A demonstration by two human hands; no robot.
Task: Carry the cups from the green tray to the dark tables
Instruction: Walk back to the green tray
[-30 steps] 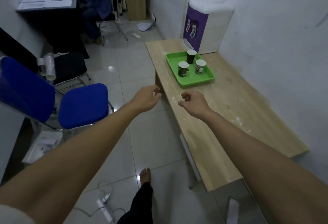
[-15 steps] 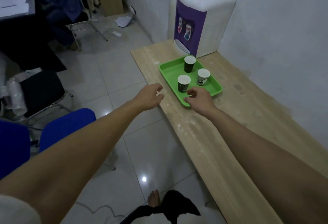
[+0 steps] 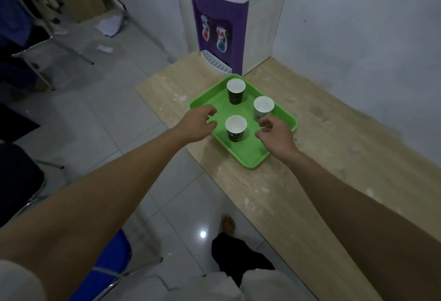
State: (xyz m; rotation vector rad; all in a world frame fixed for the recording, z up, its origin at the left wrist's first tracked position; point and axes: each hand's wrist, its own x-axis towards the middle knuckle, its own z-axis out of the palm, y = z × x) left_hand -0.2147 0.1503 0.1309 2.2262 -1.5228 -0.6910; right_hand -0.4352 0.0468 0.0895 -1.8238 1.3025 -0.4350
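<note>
- Head view looks down on a light wooden table (image 3: pixel 322 181) by the wall, with our two bare arms stretched toward the green tray (image 3: pixel 253 159) on it.
- At far left we see chair legs (image 3: pixel 55 45) and scraps of paper (image 3: pixel 108 26) on the tiled floor; no dark tables show in this view.
- Our left hand (image 3: pixel 196 125) hovers at the tray's left rim, fingers loosely curled and apart, holding nothing.
- Just right of it stands the near dark paper cup (image 3: pixel 235 128), upright on the tray between our hands; neither hand touches it.
- Farther back on the tray stands a second dark cup (image 3: pixel 235 91), upright, close to the water dispenser (image 3: pixel 236 16) at the table's far end.
- On the right side of the tray stands a pale cup (image 3: pixel 262 108), upright, just beyond our right fingertips.
- Our right hand (image 3: pixel 276 137) hangs over the tray's right part, fingers bent and spread, empty.
- We judge the task barely begun: all three cups visible here sit on the tray, none gripped, and every carry to the dark tables is left to do.
</note>
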